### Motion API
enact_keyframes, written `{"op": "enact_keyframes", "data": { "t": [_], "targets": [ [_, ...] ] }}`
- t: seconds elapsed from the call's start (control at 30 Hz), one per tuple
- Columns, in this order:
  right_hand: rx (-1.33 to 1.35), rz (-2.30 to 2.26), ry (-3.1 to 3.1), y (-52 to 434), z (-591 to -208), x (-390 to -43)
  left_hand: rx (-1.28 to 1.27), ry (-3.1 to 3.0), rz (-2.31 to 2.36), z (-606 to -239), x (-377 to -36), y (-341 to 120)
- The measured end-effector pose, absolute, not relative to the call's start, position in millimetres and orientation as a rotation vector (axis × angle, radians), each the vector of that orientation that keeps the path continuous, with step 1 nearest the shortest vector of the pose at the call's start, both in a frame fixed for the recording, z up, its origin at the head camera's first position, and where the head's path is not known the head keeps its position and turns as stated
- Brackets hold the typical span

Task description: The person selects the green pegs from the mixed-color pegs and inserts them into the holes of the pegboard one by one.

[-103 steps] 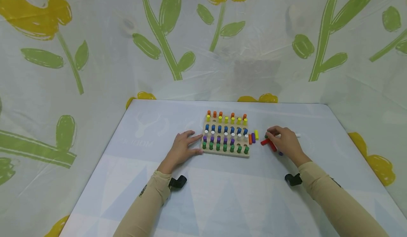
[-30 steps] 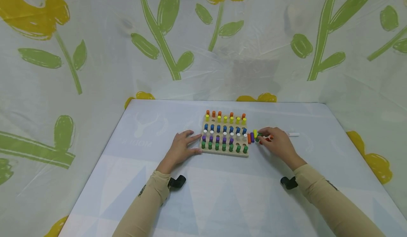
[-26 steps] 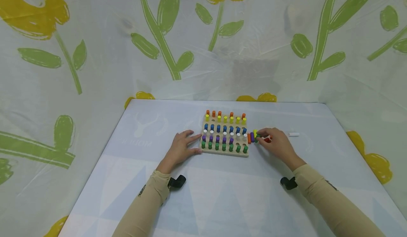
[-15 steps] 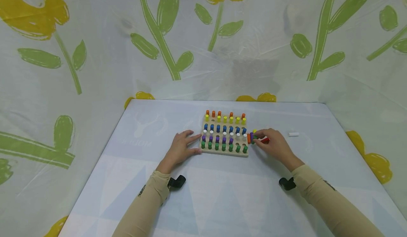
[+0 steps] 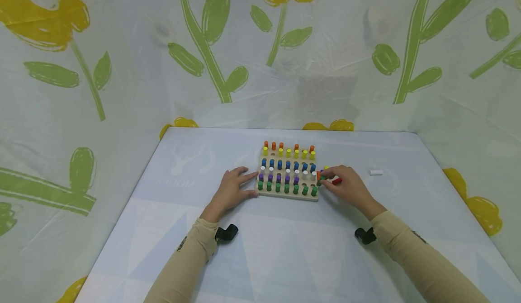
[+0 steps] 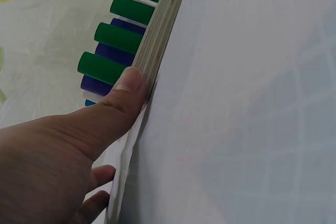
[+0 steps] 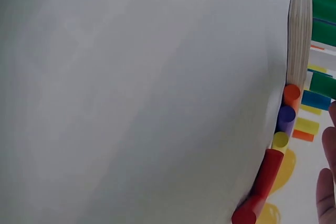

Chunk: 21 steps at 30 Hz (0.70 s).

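A wooden pegboard (image 5: 290, 196) stands on the table with rows of orange, yellow, blue, white, purple and green pegs in it. At its left side, my left hand (image 5: 232, 189) touches the edge with spread fingers; in the left wrist view the thumb (image 6: 128, 82) presses against the board's corner near the green pegs (image 6: 105, 68). My right hand (image 5: 349, 187) pinches a green peg (image 5: 321, 180) just off the board's right edge. In the right wrist view that green peg (image 7: 322, 84) is raised above the table at the fingertips, partly cut off by the frame.
Loose pegs lie right of the board: an orange peg (image 7: 291, 96), a purple peg (image 7: 286, 118), a yellow peg (image 7: 280, 141) and red pegs (image 7: 266, 174). Farther right lies a white peg (image 5: 376, 172). A flower-patterned curtain (image 5: 342, 59) stands behind the table.
My right hand has moved left from the loose red pegs to the board's right edge, carrying the green peg. My left hand has stayed at the board's left side.
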State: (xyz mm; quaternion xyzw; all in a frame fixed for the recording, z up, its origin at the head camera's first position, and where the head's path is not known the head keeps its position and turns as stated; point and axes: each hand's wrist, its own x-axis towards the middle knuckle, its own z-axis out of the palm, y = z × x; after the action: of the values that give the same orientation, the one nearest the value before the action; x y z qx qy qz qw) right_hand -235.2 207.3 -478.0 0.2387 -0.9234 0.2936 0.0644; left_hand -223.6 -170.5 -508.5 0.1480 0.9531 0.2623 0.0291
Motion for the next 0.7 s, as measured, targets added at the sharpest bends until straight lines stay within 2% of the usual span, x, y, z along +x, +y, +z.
{"op": "enact_keyframes", "data": {
  "t": [0.7],
  "targets": [
    [0.812, 0.862, -2.760, 200.1, -478.1, -234.6, 0.456, 2.947, 0.818, -510.6, -224.6, -171.0]
  ]
}}
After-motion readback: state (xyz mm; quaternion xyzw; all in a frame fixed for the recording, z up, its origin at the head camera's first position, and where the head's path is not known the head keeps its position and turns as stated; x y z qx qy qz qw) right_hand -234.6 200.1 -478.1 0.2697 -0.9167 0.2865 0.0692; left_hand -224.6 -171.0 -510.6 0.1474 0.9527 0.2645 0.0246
